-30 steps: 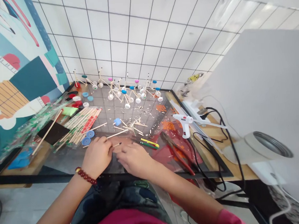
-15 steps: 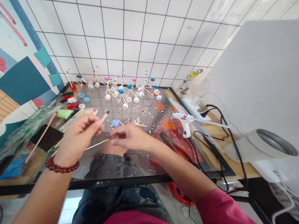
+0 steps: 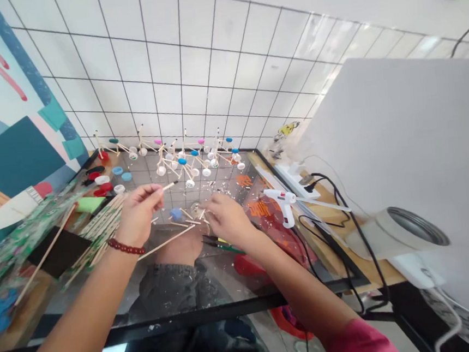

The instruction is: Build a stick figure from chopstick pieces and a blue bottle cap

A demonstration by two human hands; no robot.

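My left hand [image 3: 141,211] pinches a short wooden stick [image 3: 169,186] with a dark tip, held above the glass tabletop. To its right, my right hand [image 3: 226,216] reaches down with bent fingers near small stick pieces [image 3: 200,214]; whether it grips one is too small to tell. Between the hands sits a blue lump [image 3: 176,214]. A long thin stick [image 3: 168,241] lies slanting below it. Several little stick figures with bottle-cap feet [image 3: 189,183] stand beyond my hands.
A white glue gun [image 3: 283,204] and black cables [image 3: 338,189] are at the right. Bundled sticks [image 3: 99,226], loose caps [image 3: 102,180] and a dark square [image 3: 58,250] lie left. Green-handled pliers [image 3: 219,244] rest below my right hand. A grey cylinder [image 3: 395,230] stands far right.
My right hand has moved right, away from the long stick and toward the small pieces, uncovering the pliers. My left hand still holds the dark-tipped stick. The view has shifted.
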